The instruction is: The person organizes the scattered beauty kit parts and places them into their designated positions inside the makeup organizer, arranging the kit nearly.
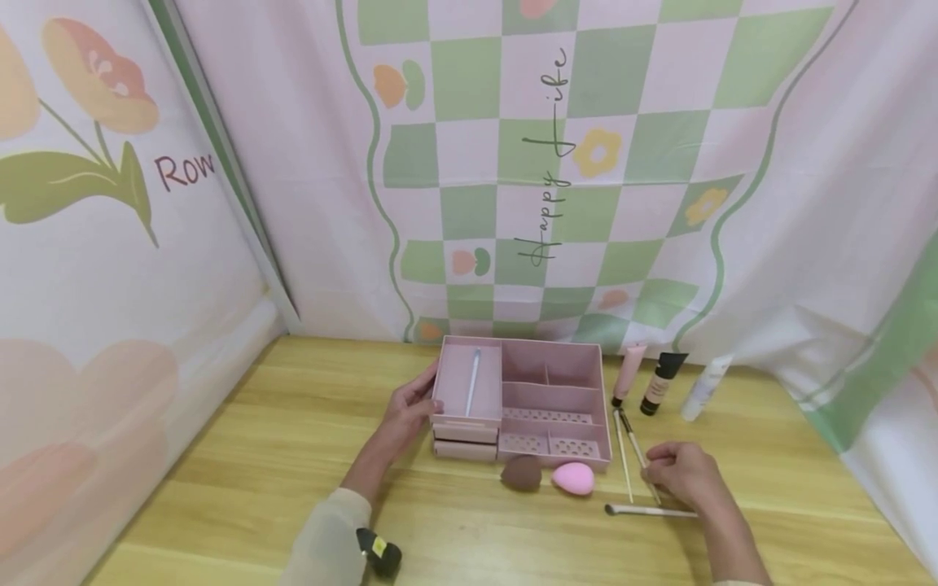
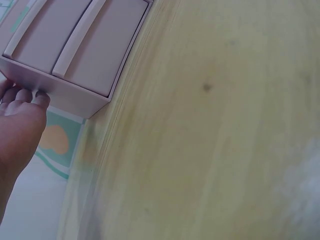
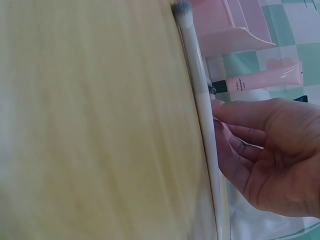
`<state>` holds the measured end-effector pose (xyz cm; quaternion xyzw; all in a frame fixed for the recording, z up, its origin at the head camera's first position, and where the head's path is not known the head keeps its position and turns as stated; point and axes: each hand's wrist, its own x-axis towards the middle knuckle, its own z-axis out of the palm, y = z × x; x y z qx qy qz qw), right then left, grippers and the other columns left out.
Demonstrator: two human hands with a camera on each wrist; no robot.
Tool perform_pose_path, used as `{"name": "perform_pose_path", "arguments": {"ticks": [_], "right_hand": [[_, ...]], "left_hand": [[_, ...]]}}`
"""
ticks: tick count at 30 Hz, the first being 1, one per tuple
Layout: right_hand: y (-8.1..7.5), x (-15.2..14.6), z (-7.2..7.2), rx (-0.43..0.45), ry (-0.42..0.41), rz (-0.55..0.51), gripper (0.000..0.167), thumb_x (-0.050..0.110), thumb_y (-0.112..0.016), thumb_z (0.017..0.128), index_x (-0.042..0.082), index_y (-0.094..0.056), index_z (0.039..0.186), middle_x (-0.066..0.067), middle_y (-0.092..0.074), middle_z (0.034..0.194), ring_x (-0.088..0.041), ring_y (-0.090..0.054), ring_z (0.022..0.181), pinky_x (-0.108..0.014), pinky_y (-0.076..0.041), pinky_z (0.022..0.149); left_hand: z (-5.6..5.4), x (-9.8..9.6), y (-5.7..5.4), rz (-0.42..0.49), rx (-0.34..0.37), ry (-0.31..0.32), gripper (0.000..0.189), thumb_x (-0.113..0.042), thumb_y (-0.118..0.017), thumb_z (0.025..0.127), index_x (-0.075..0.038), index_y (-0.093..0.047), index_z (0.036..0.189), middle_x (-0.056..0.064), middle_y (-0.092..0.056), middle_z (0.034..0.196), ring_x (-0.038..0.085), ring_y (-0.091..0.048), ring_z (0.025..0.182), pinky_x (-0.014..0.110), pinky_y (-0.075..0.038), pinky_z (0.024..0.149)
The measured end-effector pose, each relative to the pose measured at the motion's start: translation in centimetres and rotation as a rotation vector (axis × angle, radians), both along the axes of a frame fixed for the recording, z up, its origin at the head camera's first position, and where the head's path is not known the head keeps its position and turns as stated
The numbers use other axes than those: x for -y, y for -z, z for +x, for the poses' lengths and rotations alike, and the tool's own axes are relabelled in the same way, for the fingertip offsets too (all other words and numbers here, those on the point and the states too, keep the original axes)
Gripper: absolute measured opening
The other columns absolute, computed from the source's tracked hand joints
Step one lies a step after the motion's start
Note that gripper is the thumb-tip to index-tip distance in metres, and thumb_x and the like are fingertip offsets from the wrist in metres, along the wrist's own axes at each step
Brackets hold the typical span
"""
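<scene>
A pink makeup organizer (image 1: 553, 387) stands on the table, with drawers on its left side and open compartments on its right. My left hand (image 1: 406, 411) grips its left side, the thumb at the top edge; in the left wrist view, the fingers bend against the box's side wall. My right hand (image 1: 683, 472) pinches a dark-headed makeup brush (image 1: 632, 437) with thumb and fingertips. To the left of it is a slim pale-handled brush (image 1: 625, 464). A third brush (image 3: 200, 90), grey-bristled with a white handle, lies crosswise nearest me, its end hidden behind the right wrist.
Before the organizer sit a brown sponge (image 1: 522, 474) and a pink sponge (image 1: 574, 478). A pink tube (image 1: 628, 374), a black-capped tube (image 1: 662, 382) and a white tube (image 1: 706, 389) are at the back right. One slim white stick (image 1: 474, 381) lies on the organizer's top tray.
</scene>
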<state>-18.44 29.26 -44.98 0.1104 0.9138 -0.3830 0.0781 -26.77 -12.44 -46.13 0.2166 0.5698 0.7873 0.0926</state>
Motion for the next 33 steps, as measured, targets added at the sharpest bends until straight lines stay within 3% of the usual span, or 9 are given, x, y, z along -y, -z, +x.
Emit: {"name": "perform_pose_path", "arguments": {"ticks": [5,12,22,28,33], "right_hand": [[-0.15,0.05,-0.01,0.002,-0.006,0.013,0.039,0.009,-0.075,0.082,-0.012,-0.065,0.114,-0.013,-0.075,0.092,-0.018,-0.066,0.080,-0.027,-0.055,0.069],[-0.30,0.26,-0.36,-0.002,-0.031,0.116,0.033,0.014,-0.074,0.081,-0.006,-0.071,0.107,-0.027,-0.072,0.106,-0.030,-0.065,0.092,-0.047,-0.056,0.081],[-0.49,0.77,-0.51,-0.030,-0.012,0.171,0.030,0.021,-0.076,0.079,-0.004,-0.073,0.096,-0.017,-0.073,0.088,-0.023,-0.062,0.077,-0.027,-0.048,0.060],[-0.55,0.97,-0.40,-0.018,0.010,0.157,0.030,0.021,-0.076,0.080,-0.005,-0.073,0.095,-0.015,-0.072,0.084,-0.022,-0.060,0.074,-0.026,-0.046,0.057],[-0.14,0.33,-0.53,-0.033,-0.010,0.167,0.035,0.023,-0.075,0.081,-0.006,-0.073,0.101,-0.021,-0.074,0.093,-0.024,-0.063,0.079,-0.028,-0.049,0.061]], "left_hand": [[-0.04,-0.11,0.03,0.004,-0.005,-0.005,0.079,0.009,-0.050,0.086,0.008,-0.016,0.157,0.023,-0.010,0.170,0.040,-0.011,0.159,0.026,-0.033,0.123],[0.08,-0.05,-0.01,-0.004,0.000,-0.017,0.078,0.010,-0.049,0.086,0.008,-0.016,0.157,0.023,-0.009,0.170,0.040,-0.011,0.159,0.026,-0.033,0.123],[0.07,0.05,-0.11,-0.009,-0.010,-0.004,0.078,0.009,-0.050,0.087,0.006,-0.016,0.157,0.022,-0.008,0.170,0.040,-0.010,0.159,0.028,-0.032,0.123],[0.07,0.16,0.09,-0.010,-0.009,0.006,0.078,0.010,-0.050,0.087,0.006,-0.016,0.157,0.022,-0.007,0.170,0.041,-0.009,0.159,0.026,-0.035,0.122],[0.09,0.11,-0.02,-0.006,-0.023,0.014,0.079,0.009,-0.049,0.087,0.007,-0.015,0.157,0.024,-0.007,0.170,0.043,-0.010,0.158,0.024,-0.037,0.121]]}}
